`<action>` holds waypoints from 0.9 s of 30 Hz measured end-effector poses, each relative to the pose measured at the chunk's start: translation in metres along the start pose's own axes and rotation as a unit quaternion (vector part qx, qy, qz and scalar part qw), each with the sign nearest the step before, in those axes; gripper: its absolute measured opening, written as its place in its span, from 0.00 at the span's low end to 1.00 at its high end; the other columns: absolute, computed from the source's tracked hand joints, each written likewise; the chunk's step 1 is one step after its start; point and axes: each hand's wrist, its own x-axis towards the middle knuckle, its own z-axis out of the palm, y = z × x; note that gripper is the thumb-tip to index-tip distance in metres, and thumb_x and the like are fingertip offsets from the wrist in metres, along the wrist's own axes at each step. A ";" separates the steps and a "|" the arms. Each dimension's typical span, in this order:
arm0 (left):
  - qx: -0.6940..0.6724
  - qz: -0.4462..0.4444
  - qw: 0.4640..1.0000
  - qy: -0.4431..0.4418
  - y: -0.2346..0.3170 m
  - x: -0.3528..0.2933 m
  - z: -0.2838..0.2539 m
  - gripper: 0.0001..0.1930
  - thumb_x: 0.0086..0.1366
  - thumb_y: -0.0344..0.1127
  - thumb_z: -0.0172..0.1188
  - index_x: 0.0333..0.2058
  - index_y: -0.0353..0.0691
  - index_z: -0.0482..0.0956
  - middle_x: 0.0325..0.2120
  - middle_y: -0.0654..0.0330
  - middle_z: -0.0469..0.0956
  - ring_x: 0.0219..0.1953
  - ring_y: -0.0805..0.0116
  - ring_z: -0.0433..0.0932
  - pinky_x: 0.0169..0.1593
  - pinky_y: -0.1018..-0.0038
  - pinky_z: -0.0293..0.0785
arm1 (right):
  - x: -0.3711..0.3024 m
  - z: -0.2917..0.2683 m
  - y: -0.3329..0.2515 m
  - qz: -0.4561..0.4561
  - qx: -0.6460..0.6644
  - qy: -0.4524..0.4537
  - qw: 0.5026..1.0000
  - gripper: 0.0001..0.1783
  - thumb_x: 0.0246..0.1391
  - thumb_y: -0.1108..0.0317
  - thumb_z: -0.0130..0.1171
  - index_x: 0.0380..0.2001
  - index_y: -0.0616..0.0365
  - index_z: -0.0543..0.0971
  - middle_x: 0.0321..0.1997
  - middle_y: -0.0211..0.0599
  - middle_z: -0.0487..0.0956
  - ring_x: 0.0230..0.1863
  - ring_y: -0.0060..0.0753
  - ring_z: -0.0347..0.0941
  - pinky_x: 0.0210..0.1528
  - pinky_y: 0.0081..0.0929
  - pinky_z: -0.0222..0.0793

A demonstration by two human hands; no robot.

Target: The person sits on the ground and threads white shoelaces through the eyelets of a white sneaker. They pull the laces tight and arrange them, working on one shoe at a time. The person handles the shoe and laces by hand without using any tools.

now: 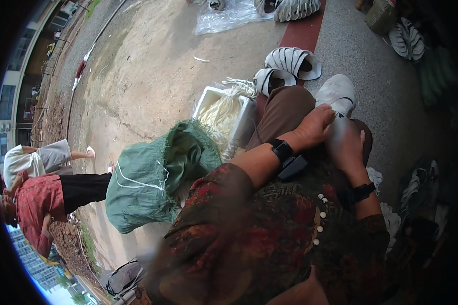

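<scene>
A white shoe (337, 92) sits at my brown-trousered knees, its toe pointing away from me. My left hand (315, 124) is at the shoe's near left edge, its fingers closed in a pinch; what lies between them is too small to make out. Close beside it, my right hand (347, 145) is bent over the near end of the shoe. A blur covers its fingers, so its grip is hidden. Left of my knees, a white box (207, 96) holds a tangle of cream-white laces (220, 118), some hanging over the rim.
An open green woven sack (142, 190) stands left of me. Strappy white shoes (292, 63) lie beyond my knees, and more shoes (407, 40) lie in shade at right. Clear plastic sheeting (231, 18) is on the far ground. Two people (40, 190) are at far left.
</scene>
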 end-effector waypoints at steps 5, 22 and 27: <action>-0.078 -0.049 0.974 0.207 -0.074 -0.014 -0.090 0.12 0.60 0.29 0.53 0.42 0.32 0.74 0.37 0.59 0.76 0.39 0.74 0.73 0.44 0.79 0.70 | -0.011 0.004 0.027 0.054 0.067 0.088 0.992 0.33 0.49 0.62 0.59 0.56 0.65 0.62 0.60 0.58 0.59 0.62 0.57 0.53 0.63 0.48 0.46; 0.297 -0.351 0.865 0.200 -0.303 -0.113 -0.157 0.21 0.51 0.27 0.51 0.47 0.34 0.72 0.53 0.43 0.64 0.54 0.45 0.64 0.58 0.60 0.60 | 0.007 0.017 0.051 0.185 0.188 0.109 0.958 0.25 0.56 0.67 0.50 0.56 0.63 0.63 0.58 0.56 0.62 0.60 0.54 0.57 0.61 0.39 0.51; 0.348 -0.350 0.861 0.122 -0.325 -0.102 -0.183 0.16 0.51 0.27 0.49 0.40 0.35 0.77 0.52 0.42 0.66 0.52 0.44 0.65 0.56 0.58 0.62 | 0.011 0.013 0.048 0.197 0.174 0.100 0.960 0.25 0.55 0.68 0.50 0.56 0.63 0.63 0.58 0.55 0.62 0.60 0.53 0.57 0.61 0.39 0.51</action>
